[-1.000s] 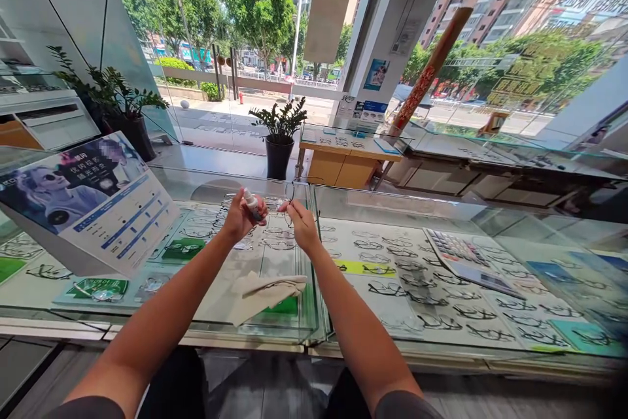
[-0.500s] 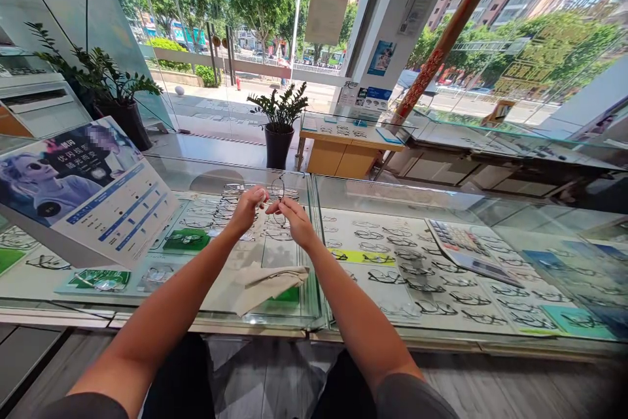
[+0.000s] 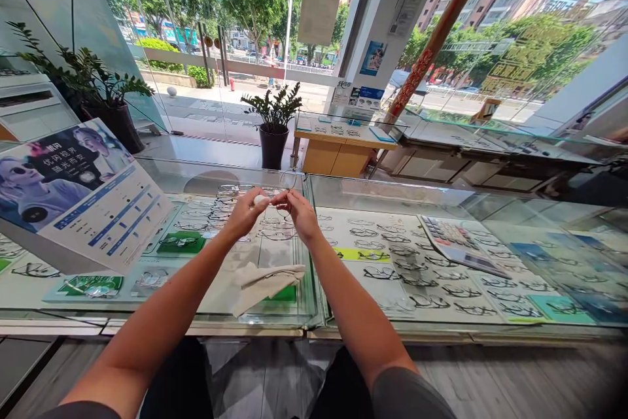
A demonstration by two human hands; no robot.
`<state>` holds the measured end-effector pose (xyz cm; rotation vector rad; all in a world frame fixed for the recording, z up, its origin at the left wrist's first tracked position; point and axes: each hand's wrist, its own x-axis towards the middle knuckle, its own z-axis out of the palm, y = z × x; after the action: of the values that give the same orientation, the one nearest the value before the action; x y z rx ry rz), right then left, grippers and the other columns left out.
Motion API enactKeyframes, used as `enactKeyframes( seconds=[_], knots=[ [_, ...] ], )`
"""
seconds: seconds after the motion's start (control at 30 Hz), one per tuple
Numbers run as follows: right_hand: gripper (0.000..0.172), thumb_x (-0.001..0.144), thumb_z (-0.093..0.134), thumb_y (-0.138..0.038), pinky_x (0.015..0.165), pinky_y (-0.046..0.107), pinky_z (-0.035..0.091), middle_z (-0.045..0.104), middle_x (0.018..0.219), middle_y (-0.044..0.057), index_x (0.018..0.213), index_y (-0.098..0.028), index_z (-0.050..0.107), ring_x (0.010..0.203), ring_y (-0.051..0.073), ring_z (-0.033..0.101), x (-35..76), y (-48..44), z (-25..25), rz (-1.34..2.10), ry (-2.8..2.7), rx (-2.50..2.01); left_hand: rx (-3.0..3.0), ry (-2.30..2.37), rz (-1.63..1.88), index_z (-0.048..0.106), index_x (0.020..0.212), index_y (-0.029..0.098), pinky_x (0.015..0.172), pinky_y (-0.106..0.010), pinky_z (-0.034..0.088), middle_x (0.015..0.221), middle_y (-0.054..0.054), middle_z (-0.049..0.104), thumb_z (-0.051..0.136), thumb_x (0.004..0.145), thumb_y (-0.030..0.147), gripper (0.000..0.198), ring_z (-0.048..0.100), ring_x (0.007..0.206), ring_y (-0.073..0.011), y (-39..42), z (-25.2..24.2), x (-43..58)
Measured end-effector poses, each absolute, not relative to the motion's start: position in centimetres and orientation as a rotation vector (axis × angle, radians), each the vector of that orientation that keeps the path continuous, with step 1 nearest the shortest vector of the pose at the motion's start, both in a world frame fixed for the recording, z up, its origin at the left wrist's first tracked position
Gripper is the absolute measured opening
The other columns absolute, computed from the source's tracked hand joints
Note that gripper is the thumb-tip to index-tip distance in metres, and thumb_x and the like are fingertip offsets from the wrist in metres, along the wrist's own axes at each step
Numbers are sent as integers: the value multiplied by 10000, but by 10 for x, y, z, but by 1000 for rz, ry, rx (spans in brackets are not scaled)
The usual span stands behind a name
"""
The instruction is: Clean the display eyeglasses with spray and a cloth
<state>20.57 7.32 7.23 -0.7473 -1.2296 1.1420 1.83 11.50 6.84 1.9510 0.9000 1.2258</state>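
Note:
Both my hands are raised over the glass display counter (image 3: 314,314). My left hand (image 3: 248,213) is closed round a small white spray bottle (image 3: 258,199), whose tip shows at my fingertips. My right hand (image 3: 299,213) pinches a thin-framed pair of glasses (image 3: 287,193) right beside the bottle. The two hands almost touch. A beige cleaning cloth (image 3: 265,278) lies crumpled on the glass below them.
Rows of spectacle frames (image 3: 392,262) fill the case under the glass. A tilted advertising board (image 3: 83,190) stands at the left, a calculator (image 3: 454,239) lies at the right. Potted plants (image 3: 273,121) and a wooden stand (image 3: 338,148) sit beyond the counter by the windows.
The bottle was upright and clearly visible in my left hand a second ago; now it is mostly enclosed. Both hands drew closer together, and the view shifted slightly.

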Motion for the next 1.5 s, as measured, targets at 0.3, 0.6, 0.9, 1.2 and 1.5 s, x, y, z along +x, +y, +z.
enactKeyframes(
  seconds=[0.3,0.6,0.9,1.2,1.5],
  knots=[
    [376,955,684,-628,964,418,613,823,1073,100,926,-255,713,1064,271,752,213,76,75,1150,-1153,-755,1733,1082,1563,567,892,229,774,-335,450,829,-13,524,540,1048,669,468,505,784,-203,149,67,-21],
    [361,969,650,-619,960,445,612,829,1089,113,931,-260,669,1081,290,758,227,77,80,1092,-1143,-780,1051,2079,1562,544,1191,236,1212,-608,442,1224,-121,726,612,1005,285,204,699,1251,-371,214,34,-79],
    [333,975,656,-594,944,429,608,831,1095,98,950,-263,684,1055,275,760,232,79,79,1109,-1125,-754,1036,2091,1511,532,1317,199,1166,-618,522,1352,-229,732,609,1018,284,320,718,1324,-416,225,16,-84],
    [349,983,647,-603,922,435,623,840,1100,109,938,-260,688,1050,285,765,232,79,79,1084,-1130,-772,1040,2111,1492,566,1334,168,1125,-593,563,1372,-265,734,613,1003,215,337,739,1294,-432,219,18,-85],
    [265,974,727,-502,873,340,583,839,1038,70,915,-247,768,996,224,740,242,78,84,1119,-1019,-671,1274,1964,1849,449,1582,100,1392,-542,320,1769,-299,395,752,880,207,772,367,1693,-404,187,50,-58]
  ],
)
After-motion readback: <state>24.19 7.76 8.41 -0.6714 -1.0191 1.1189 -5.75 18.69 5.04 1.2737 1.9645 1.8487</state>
